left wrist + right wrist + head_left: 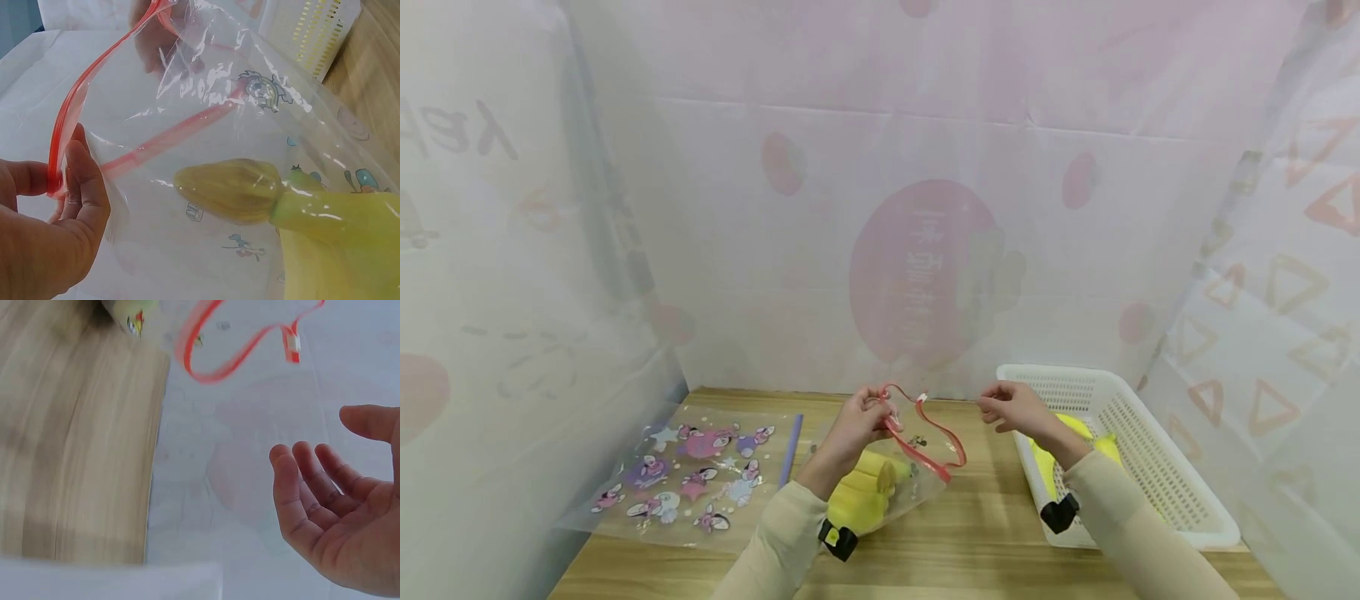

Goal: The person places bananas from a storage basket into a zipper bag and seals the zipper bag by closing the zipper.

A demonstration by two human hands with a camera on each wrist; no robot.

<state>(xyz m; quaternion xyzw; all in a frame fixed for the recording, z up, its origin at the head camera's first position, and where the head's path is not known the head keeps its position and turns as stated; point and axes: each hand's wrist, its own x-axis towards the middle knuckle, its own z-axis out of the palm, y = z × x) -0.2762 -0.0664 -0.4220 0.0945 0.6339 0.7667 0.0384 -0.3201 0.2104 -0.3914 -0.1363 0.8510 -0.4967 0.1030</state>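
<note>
My left hand (861, 421) pinches the red zip strip (65, 128) of a clear plastic bag (898, 475) and holds the bag up above the wooden table. A yellow soft toy (865, 492) lies inside the bag; its rounded end (228, 190) shows through the film in the left wrist view. My right hand (1011, 407) hovers just right of the bag's open mouth, fingers relaxed and holding nothing. In the right wrist view the right hand (337, 512) is empty, with the red zip strip (250, 344) and its white slider (292, 342) above it.
A white perforated basket (1150, 467) stands at the right with yellow items (1075, 429) inside. A clear cartoon-printed bag with a blue zip strip (692, 475) lies flat at the left. Pale printed sheets wall the table (985, 542) on three sides.
</note>
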